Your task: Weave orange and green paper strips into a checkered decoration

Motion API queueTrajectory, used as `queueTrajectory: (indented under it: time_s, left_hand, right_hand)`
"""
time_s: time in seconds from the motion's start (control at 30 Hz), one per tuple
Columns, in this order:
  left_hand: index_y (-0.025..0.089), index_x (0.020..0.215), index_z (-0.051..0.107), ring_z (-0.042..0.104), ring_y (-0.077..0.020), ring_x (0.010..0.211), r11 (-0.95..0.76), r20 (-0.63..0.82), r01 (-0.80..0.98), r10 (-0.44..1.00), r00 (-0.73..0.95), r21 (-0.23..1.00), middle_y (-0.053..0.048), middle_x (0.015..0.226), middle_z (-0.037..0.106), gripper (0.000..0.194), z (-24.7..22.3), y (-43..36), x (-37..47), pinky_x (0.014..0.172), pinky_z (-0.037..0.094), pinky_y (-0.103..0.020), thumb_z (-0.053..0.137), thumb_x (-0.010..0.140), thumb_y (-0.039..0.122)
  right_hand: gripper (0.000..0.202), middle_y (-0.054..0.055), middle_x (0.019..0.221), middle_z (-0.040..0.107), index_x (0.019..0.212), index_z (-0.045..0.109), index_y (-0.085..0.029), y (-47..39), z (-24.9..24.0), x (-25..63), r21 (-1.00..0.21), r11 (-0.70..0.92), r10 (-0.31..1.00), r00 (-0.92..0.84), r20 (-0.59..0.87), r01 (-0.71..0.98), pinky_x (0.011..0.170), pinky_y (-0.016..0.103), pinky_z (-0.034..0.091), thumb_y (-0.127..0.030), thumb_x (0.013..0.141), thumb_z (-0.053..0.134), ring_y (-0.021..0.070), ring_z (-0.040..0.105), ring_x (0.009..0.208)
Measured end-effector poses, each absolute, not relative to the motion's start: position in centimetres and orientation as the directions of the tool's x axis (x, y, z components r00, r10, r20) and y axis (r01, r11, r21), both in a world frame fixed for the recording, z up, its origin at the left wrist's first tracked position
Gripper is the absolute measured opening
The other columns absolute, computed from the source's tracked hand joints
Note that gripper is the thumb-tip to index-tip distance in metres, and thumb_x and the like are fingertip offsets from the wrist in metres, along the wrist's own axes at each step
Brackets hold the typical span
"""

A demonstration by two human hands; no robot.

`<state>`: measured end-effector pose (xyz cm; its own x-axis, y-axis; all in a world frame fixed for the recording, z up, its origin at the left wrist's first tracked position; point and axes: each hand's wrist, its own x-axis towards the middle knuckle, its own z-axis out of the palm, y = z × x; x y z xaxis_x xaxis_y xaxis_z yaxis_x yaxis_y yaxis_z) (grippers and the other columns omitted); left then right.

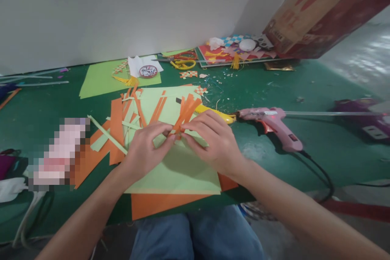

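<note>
Between my left hand and my right hand, a small bundle of orange paper strips is pinched, its long ends fanning upward. At its base, a bit of pale green shows between the fingertips; the exact weave there is too small to tell. Both hands hover over a light green paper sheet. Loose orange and green paper strips lie to the left of my left hand. Just beyond my right hand rests a yellow utility knife, partly hidden by the fingers.
A pink hot glue gun lies at the right, its black cord running off the table edge. Scissors, a round dish and small woven paper pieces sit at the back. A cardboard box stands back right.
</note>
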<state>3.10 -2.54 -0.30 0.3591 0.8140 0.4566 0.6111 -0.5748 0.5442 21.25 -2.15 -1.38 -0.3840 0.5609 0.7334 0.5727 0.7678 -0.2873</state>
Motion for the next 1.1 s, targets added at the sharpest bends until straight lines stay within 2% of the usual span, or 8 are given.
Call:
queueTrajectory:
  time_s: [0.1, 0.33, 0.63, 0.77, 1.0, 1.1]
  left_hand:
    - [0.02, 0.075, 0.059, 0.061, -0.0127, 0.062, -0.619, 0.453, 0.588, 0.784, 0.424, 0.52, 0.001, 0.066, 0.064, 0.009, -0.13, -2.58, 3.22, 0.057, 0.047, -0.022, 0.054, 0.083, 0.021]
    - [0.02, 0.078, 0.06, 0.063, -0.0136, 0.067, -0.654, 0.456, 0.597, 0.755, 0.471, 0.465, -0.001, 0.073, 0.068, 0.009, -0.07, -2.69, 3.36, 0.061, 0.049, -0.023, 0.053, 0.083, 0.017]
    - [0.02, 0.074, 0.058, 0.059, -0.0119, 0.06, -0.659, 0.439, 0.583, 0.751, 0.492, 0.475, 0.001, 0.066, 0.064, 0.012, -0.05, -2.72, 3.55, 0.056, 0.046, -0.021, 0.051, 0.081, 0.015]
    - [0.019, 0.074, 0.059, 0.059, -0.0116, 0.061, -0.654, 0.424, 0.583, 0.757, 0.497, 0.483, 0.001, 0.066, 0.064, 0.012, -0.1, -2.72, 3.57, 0.057, 0.046, -0.021, 0.051, 0.081, 0.014]
    - [0.021, 0.075, 0.061, 0.063, -0.0125, 0.062, -0.635, 0.433, 0.593, 0.772, 0.465, 0.495, 0.001, 0.068, 0.067, 0.01, -0.2, -2.7, 3.46, 0.056, 0.047, -0.021, 0.056, 0.083, 0.02]
    - [0.021, 0.076, 0.062, 0.063, -0.0128, 0.062, -0.62, 0.441, 0.601, 0.784, 0.438, 0.505, 0.001, 0.07, 0.068, 0.009, -0.28, -2.68, 3.46, 0.056, 0.048, -0.021, 0.057, 0.083, 0.024]
  right_hand:
    - [0.011, 0.006, 0.077, 0.066, 0.083, 0.062, -0.019, -2.04, -1.65, 21.17, -0.284, 0.767, 0.559, -0.381, 0.737, 0.575, 0.067, 0.035, 0.046, -0.016, 0.084, 0.051, 0.0177, 0.055, 0.07]
    - [0.016, 0.006, 0.068, 0.064, 0.072, 0.061, -0.019, -2.27, -1.45, 21.16, -0.26, 0.766, 0.559, -0.41, 0.72, 0.588, 0.064, 0.033, 0.045, -0.012, 0.083, 0.052, 0.0176, 0.054, 0.066]
    - [0.022, 0.003, 0.061, 0.057, 0.065, 0.053, -0.022, -2.34, -1.25, 21.08, -0.196, 0.741, 0.564, -0.438, 0.7, 0.642, 0.061, 0.031, 0.044, -0.011, 0.083, 0.047, 0.017, 0.05, 0.064]
    - [0.021, 0.004, 0.061, 0.056, 0.065, 0.05, -0.023, -2.49, -0.98, 21.06, -0.212, 0.721, 0.597, -0.436, 0.673, 0.66, 0.062, 0.032, 0.043, -0.011, 0.082, 0.047, 0.0177, 0.051, 0.064]
    - [0.02, -0.002, 0.053, 0.039, 0.067, 0.044, -0.023, -1.83, -0.92, 21.39, -0.299, 0.705, 0.563, -0.251, 0.787, 0.643, 0.055, 0.028, 0.038, -0.006, 0.076, 0.046, 0.0136, 0.04, 0.054]
    - [0.019, -0.003, 0.055, 0.04, 0.068, 0.043, -0.023, -1.78, -0.86, 21.62, -0.366, 0.65, 0.603, -0.16, 0.781, 0.666, 0.054, 0.026, 0.038, -0.006, 0.076, 0.046, 0.0126, 0.041, 0.055]
